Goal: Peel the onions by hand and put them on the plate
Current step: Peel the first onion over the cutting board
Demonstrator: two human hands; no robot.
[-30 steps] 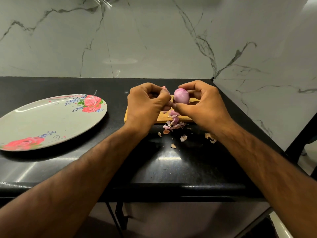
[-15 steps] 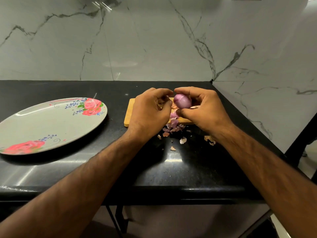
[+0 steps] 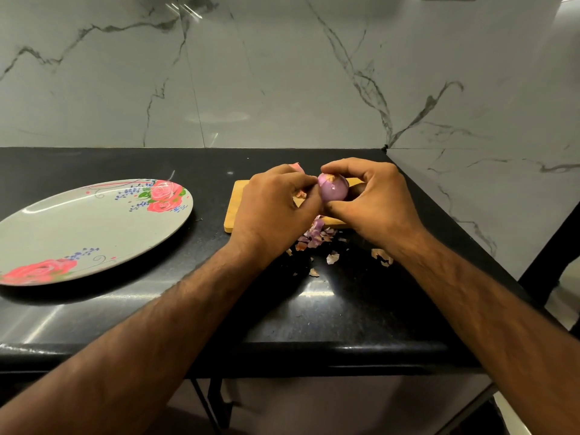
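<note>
Mid-peel here: right hand (image 3: 376, 205) fingers (image 3: 342, 167) are clamped round the onion (image 3: 333, 191), and left hand (image 3: 273, 208) fingers pinch a scrap of skin at its top. Cutting board (image 3: 233, 211) sits just under the fingers. Looks mostly bare, I reckon, so next is tugging that last flap off, then carrying it to the plate (image 3: 47, 233), well left of the fingers

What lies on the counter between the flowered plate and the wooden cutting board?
Bare black countertop, save a tiny speck by the plate, as the head view shows.
</note>
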